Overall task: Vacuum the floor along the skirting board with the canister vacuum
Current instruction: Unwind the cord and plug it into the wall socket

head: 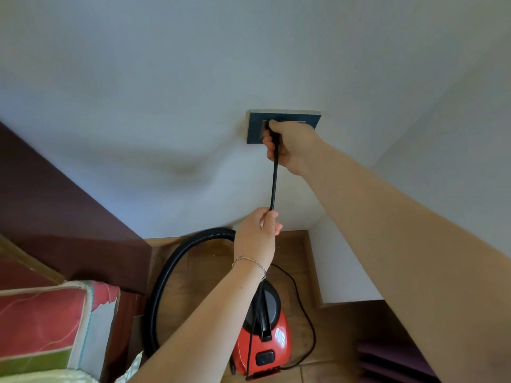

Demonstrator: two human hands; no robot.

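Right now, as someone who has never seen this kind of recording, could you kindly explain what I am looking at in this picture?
There is no machine doing the work: this is one picture from a wide-angle camera worn on a person's head, looking forward and down along their bare arms. The right hand is at the dark rectangular wall socket plate on the white wall, closed around the plug end of a thin black power cord. Whether the plug is fully in cannot be told, since the hand covers it. The left hand, with a thin silver bracelet at its wrist, grips the same cord lower down. On the wooden floor below stands the red and black canister vacuum, with its black ribbed hose curving up beside it. A red patterned mattress shows at the lower left.
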